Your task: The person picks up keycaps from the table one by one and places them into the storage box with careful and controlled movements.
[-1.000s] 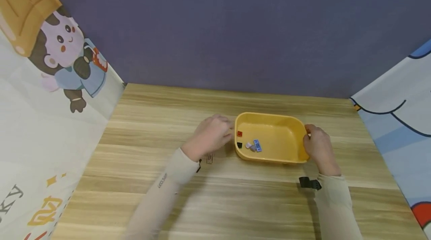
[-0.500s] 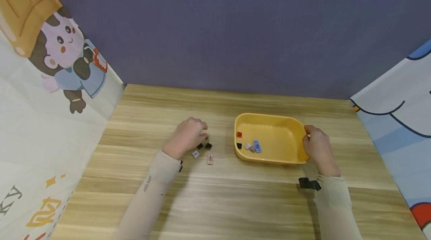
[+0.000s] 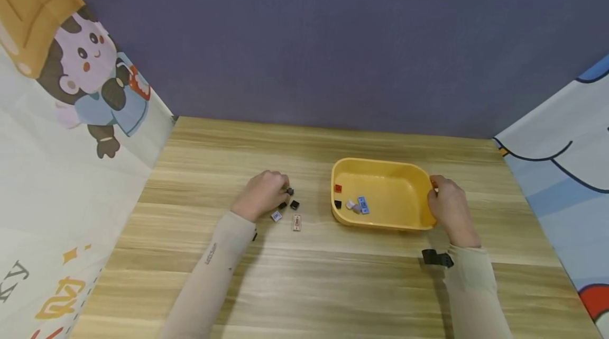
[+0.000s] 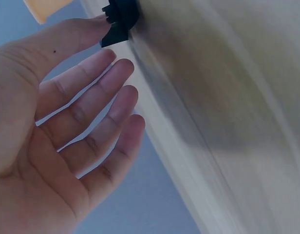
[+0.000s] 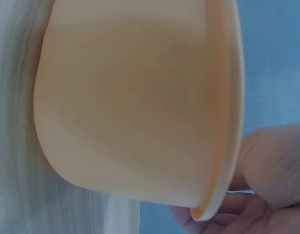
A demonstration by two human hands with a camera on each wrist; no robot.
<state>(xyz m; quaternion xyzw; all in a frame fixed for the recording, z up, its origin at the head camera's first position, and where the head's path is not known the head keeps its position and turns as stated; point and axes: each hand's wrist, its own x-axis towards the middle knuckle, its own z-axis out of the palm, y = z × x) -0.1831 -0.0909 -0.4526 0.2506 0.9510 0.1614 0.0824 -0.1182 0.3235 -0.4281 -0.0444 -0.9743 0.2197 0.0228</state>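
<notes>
In the head view my left hand [image 3: 264, 191] reaches down to the table left of a yellow plastic bin [image 3: 397, 225]. Its thumb and index finger pinch a small black toy brick [image 3: 290, 191], whose knobbed edge shows in the left wrist view; the other fingers lie fairly straight. Close by are another black piece [image 3: 295, 205], a white printed tile [image 3: 276, 216] and a pale printed tile [image 3: 297, 222]. My right hand [image 3: 449, 209] grips the bin's right rim, thumb on one side and fingers on the other.
Inside the bin, toward its left end, lie a red piece [image 3: 338, 189], a black piece [image 3: 338, 204], a blue printed tile [image 3: 363, 204] and small pale pieces [image 3: 353, 207]. A dark purple wall [image 3: 304, 43] rises behind the wooden table [image 3: 333, 286].
My left hand has drawn back leftward from the bin's left end to the loose pieces, and its fingers have closed on the black toy brick. My right hand and the bin stay put.
</notes>
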